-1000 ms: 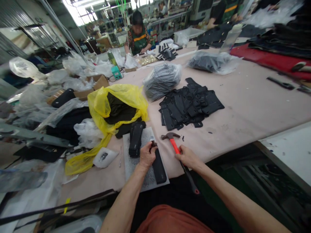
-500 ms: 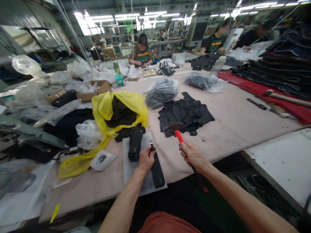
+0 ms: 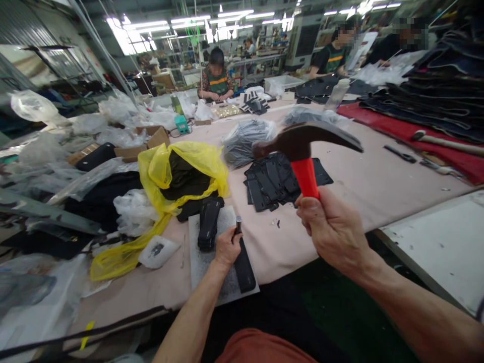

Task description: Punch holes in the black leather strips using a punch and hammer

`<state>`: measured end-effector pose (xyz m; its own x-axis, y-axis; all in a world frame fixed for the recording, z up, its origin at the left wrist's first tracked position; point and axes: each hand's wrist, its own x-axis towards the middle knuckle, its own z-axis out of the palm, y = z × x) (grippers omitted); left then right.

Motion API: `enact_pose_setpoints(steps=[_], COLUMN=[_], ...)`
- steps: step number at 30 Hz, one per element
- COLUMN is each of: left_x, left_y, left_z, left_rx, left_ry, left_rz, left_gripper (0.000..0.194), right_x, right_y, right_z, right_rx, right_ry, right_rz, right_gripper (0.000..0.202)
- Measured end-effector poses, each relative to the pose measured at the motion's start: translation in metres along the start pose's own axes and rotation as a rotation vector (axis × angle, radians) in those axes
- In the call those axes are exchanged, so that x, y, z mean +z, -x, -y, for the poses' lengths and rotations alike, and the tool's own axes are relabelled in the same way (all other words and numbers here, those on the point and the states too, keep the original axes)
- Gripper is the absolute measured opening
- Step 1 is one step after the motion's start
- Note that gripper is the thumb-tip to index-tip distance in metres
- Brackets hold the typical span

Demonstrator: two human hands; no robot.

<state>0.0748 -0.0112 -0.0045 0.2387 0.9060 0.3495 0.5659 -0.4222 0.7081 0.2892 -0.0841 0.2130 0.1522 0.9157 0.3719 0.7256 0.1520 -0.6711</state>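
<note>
My right hand is wrapped round the red handle of a claw hammer, raised high over the table with its head level. In my left hand is a short metal punch, held upright over a long black strip. The punch's lower end is hidden by my fingers. Under the strip lies a speckled grey board. A small stack of black pieces rests on the board, left of my left hand. Beyond the hammer is a heap of flat black pieces.
A yellow plastic bag holding dark material sits left of the heap. Clear bags of dark pieces lie behind. At right, a mallet rests on red cloth near stacked dark fabric. Co-workers sit across the table.
My right hand has lifted the hammer up and toward the camera, from low beside the punch. My left hand stays on the punch in nearly the same place.
</note>
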Motion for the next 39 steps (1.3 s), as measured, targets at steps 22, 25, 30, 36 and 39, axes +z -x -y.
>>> enact_pose_setpoints(steps=[22, 25, 30, 36, 39], left_x=[0.0, 0.0, 0.0, -0.003, -0.007], left_y=[0.001, 0.001, 0.0, -0.002, -0.003], left_z=[0.0, 0.001, 0.001, 0.0, -0.002], left_rx=[-0.038, -0.029, -0.028, -0.036, -0.063], left_ry=[0.039, 0.028, 0.017, 0.064, 0.09], left_rz=[-0.02, -0.022, -0.021, -0.01, 0.028], left_gripper=[0.009, 0.011, 0.01, 0.011, 0.01], right_x=[-0.001, 0.008, 0.019, 0.06, 0.093], right_y=[-0.004, 0.002, 0.021, 0.035, 0.039], right_z=[0.006, 0.003, -0.045, -0.11, -0.124], right_rx=[-0.019, -0.028, 0.006, 0.421, 0.465], right_ry=[-0.036, -0.019, 0.293, 0.124, 0.172], right_rz=[-0.115, -0.132, 0.46, 0.513, 0.492], right_gripper=[0.027, 0.034, 0.028, 0.034, 0.03])
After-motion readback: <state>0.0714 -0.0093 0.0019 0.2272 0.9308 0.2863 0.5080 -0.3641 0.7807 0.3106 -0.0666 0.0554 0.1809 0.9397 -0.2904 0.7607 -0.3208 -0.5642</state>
